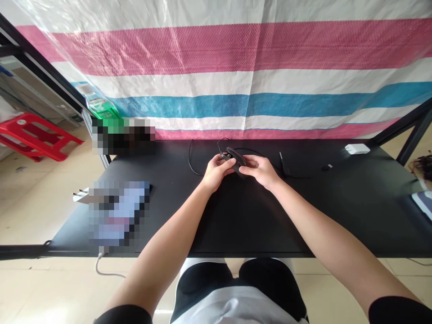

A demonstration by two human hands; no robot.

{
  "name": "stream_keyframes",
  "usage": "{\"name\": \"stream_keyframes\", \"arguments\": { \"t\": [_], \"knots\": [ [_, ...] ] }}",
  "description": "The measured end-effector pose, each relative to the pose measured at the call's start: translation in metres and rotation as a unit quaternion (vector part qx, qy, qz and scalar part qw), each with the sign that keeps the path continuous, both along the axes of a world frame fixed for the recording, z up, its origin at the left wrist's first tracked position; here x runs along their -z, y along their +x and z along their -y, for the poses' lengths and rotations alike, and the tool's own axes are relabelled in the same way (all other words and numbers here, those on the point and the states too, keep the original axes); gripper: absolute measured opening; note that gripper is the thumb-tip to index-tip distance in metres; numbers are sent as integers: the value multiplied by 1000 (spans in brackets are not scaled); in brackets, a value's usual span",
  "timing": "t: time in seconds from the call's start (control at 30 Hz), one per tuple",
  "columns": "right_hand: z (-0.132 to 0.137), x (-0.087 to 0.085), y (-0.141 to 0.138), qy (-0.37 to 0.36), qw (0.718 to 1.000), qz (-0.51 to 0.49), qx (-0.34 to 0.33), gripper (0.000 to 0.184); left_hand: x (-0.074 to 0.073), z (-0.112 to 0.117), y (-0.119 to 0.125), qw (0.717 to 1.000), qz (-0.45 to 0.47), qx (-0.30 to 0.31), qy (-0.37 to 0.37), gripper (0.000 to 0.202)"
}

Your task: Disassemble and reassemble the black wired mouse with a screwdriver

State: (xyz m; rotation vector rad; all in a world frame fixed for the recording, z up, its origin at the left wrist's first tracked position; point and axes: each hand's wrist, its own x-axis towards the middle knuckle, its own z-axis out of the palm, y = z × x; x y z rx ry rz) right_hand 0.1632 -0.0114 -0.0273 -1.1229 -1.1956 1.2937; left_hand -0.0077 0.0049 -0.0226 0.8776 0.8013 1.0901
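Note:
Above the far middle of the black table [216, 216], both of my hands grip what looks like a black wired computer mouse [239, 158]. Its shell seems parted into two pieces, with a gap between them. My left hand [216, 172] pinches the left piece, thumb on top. On the other side, my right hand [261, 171] holds the right piece between thumb and fingers. A thin black cable [190, 157] loops on the table behind and beside the hands. Right of my right hand lies a small screwdriver [284, 166] with a dark handle. My palms hide part of the mouse.
At left lie a blurred phone [121, 216] and a white plug [81, 195] by the edge. A green-labelled bottle [103, 110] stands back left. Toward the right are a tiny dark piece [326, 168] and a white charger [357, 149]. A striped sheet [249, 54] hangs behind.

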Motion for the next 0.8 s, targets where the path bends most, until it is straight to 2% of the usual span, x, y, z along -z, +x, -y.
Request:
{"name": "stream_keyframes", "arguments": {
  "t": [0.37, 0.8],
  "knots": [
    [-1, 4, 1, -7, 1000, 1, -11, 59, 4, 1, 0, 1000, -5, 10, 9, 51],
    [1, -4, 1, -5, 999, 27, -30, 65, 11, 0, -1, 999, 0, 10, 40, 58]
  ]
}}
